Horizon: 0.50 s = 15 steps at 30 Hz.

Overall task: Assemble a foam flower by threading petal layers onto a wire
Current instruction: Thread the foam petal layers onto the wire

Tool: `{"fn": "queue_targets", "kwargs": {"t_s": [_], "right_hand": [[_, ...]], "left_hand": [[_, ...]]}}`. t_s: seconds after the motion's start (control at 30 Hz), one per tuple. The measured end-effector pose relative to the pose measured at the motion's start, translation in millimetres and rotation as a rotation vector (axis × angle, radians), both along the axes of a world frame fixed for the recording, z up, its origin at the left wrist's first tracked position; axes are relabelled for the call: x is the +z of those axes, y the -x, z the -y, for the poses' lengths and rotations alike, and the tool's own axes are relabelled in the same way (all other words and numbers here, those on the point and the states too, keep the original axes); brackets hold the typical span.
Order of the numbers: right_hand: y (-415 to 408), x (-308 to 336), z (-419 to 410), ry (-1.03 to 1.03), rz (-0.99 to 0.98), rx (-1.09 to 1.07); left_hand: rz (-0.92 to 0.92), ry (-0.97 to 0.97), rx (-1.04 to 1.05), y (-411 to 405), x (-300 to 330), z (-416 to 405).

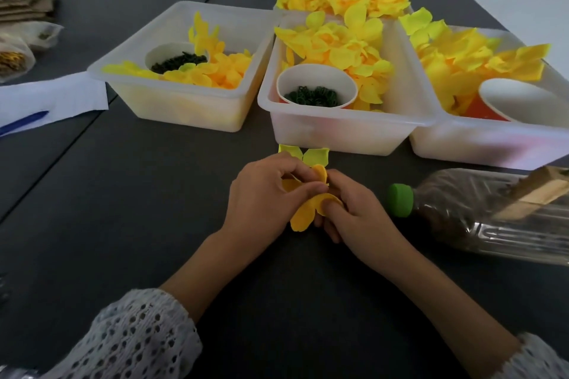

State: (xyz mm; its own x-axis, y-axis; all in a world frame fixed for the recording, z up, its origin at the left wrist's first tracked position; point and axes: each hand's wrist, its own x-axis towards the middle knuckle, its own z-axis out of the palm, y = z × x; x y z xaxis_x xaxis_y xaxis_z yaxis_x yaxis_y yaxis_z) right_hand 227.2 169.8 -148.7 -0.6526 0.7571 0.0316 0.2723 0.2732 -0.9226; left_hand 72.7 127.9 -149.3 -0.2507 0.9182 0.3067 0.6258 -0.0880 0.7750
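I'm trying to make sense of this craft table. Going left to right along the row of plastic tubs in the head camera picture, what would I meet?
Left tub with orange-yellow petals and a cup of dark bits → middle tub with yellow petals and a cup of green rings → right tub with yellow petals and a tipped orange cup.

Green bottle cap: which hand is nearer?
Right. The right hand sits just left of the green bottle cap, pinching the yellow petal layers. The left hand is farther left, on the other side of the petals.
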Motion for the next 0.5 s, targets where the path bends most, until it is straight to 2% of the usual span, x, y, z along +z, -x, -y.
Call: {"fn": "queue_targets", "kwargs": {"t_s": [0.13,0.5], "right_hand": [[-1.0,-0.6,-0.9,0.022,0.006,0.003],[-2.7,2.5,-2.5,0.085,-0.016,0.03]], "left_hand": [[0.095,0.014,-0.04,1.1,-3.0,-2.6],[0.133,-0.022,-0.059,1.5,-6.6,-1.1]]}}
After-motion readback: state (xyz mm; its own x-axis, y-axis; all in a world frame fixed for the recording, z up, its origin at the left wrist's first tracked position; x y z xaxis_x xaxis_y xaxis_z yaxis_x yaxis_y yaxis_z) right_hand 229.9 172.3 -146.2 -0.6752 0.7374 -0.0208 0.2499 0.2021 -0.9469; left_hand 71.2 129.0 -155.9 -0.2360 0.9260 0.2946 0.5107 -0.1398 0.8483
